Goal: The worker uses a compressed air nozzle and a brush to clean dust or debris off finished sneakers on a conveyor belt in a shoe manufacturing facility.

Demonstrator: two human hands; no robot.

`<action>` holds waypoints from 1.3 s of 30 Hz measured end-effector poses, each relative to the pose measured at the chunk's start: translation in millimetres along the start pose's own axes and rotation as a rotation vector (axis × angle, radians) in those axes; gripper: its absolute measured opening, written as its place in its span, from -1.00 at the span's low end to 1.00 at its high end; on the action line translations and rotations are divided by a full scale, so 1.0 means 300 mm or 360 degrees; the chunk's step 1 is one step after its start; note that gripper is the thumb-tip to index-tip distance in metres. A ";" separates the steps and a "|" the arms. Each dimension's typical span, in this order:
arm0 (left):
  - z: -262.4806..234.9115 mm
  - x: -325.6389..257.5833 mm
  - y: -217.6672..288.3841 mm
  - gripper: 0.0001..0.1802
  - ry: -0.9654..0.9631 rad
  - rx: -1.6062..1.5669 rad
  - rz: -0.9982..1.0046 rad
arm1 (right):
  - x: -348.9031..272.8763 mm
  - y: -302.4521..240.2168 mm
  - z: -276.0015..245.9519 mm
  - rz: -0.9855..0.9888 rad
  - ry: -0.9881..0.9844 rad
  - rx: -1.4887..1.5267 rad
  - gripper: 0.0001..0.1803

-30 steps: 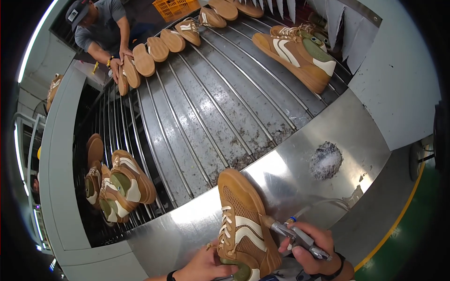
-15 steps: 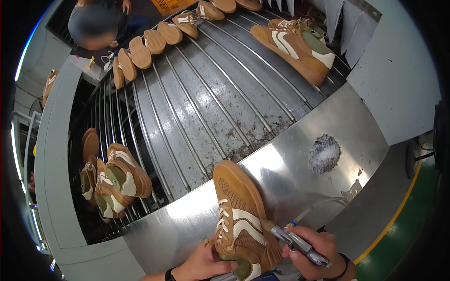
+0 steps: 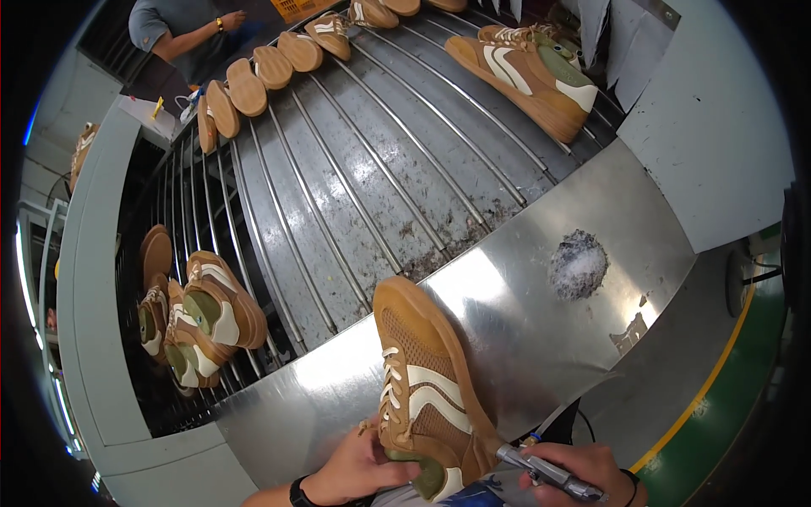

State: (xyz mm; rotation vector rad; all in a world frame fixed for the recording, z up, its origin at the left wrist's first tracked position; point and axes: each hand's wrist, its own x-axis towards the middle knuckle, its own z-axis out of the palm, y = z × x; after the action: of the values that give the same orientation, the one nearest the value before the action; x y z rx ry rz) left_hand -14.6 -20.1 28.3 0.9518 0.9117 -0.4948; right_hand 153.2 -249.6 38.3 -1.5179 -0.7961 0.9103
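A brown sneaker (image 3: 432, 363) with white stripes, white laces and a green lining stands out from the others, tilted on its side above the front metal ledge. My left hand (image 3: 359, 466) grips it at the heel opening, thumb by the green collar. In my right hand (image 3: 583, 473) is a silver air tool (image 3: 547, 473), pencil-like, with a blue-ringed hose fitting. Its tip meets the sole edge on the right of the sneaker, near the heel; I cannot make out exactly what the tip is.
Metal rollers (image 3: 338, 182) run behind the ledge (image 3: 507, 313). Several matching sneakers (image 3: 220, 304) stand at left, one large sneaker (image 3: 528, 76) at far right, and a row of soles-out shoes (image 3: 245, 84) along the back. A grey-white residue patch (image 3: 579, 264) marks the ledge. Another person (image 3: 182, 34) is beyond.
The sneaker has shifted slightly left and up in view. The tool has slid a little toward the heel along the sole edge. The other person has straightened up.
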 end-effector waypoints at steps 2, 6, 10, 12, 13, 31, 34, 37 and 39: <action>-0.007 -0.001 -0.023 -0.32 0.0014 -0.0140 0.0082 | -0.014 -0.005 -0.028 0.0048 0.0023 0.0265 -0.55; -0.057 -0.024 -0.066 -0.13 -0.0060 -0.0860 0.0453 | -0.024 0.136 -0.020 0.0054 0.0528 0.0626 -0.50; -0.042 0.032 -0.043 -0.27 0.0244 -0.0646 0.0329 | 0.130 0.263 -0.073 -0.0047 0.1123 0.0426 -0.51; -0.044 -0.001 0.004 -0.36 0.0339 -0.0456 0.0456 | 0.153 0.280 -0.094 -0.0073 0.1276 0.0383 -0.51; -0.039 -0.037 0.047 -0.39 0.0442 0.0097 0.0744 | 0.152 0.276 -0.100 0.0013 0.1258 0.0349 -0.52; -0.075 0.087 0.045 -0.72 0.0449 0.2985 0.2249 | 0.347 0.013 -0.005 0.0292 -0.0235 0.0492 -0.48; -0.075 0.084 0.070 -0.61 0.0392 0.2974 0.2240 | 0.390 -0.013 0.022 0.0258 -0.0297 0.0455 -0.48; -0.080 0.090 0.099 -0.62 0.0364 0.2904 0.2370 | 0.430 -0.025 0.050 0.0246 -0.0271 0.0442 -0.50; -0.063 0.075 0.155 -0.66 0.0335 0.2869 0.2346 | 0.467 -0.036 0.067 0.0260 -0.0323 0.0451 -0.50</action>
State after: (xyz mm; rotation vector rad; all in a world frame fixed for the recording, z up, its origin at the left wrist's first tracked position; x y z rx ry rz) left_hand 22.4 20.3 26.6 2.9052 -0.5615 0.2750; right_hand 201.5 -116.3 31.2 -1.2677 -0.6598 1.2587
